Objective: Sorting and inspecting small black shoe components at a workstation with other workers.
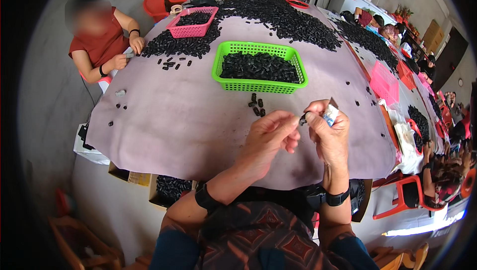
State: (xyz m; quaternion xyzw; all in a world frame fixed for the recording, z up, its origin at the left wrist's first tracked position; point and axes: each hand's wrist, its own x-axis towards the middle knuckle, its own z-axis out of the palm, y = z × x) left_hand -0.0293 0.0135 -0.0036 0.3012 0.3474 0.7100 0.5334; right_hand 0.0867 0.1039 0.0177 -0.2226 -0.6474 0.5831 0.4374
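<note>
Above the near part of the table my left hand [272, 133] and my right hand [330, 133] meet at a small black piece [303, 119]. Thumb and finger of the left pinch at its near side, while the right thumb presses on it. Also gripped in my right hand is a short flat blade [332, 106] with a white and blue wrapping on its handle. Several loose black pieces [257, 105] lie just beyond my left hand. Past them stands a green basket [261, 88] filled with similar dark pieces.
A pink basket [193, 31] and a large heap of black pieces [278, 19] cover the far side of the cloth-covered table [184, 116]. At the left sits a co-worker [102, 41] in red, handling something small. More tables and people line the right, near a red stool [402, 198].
</note>
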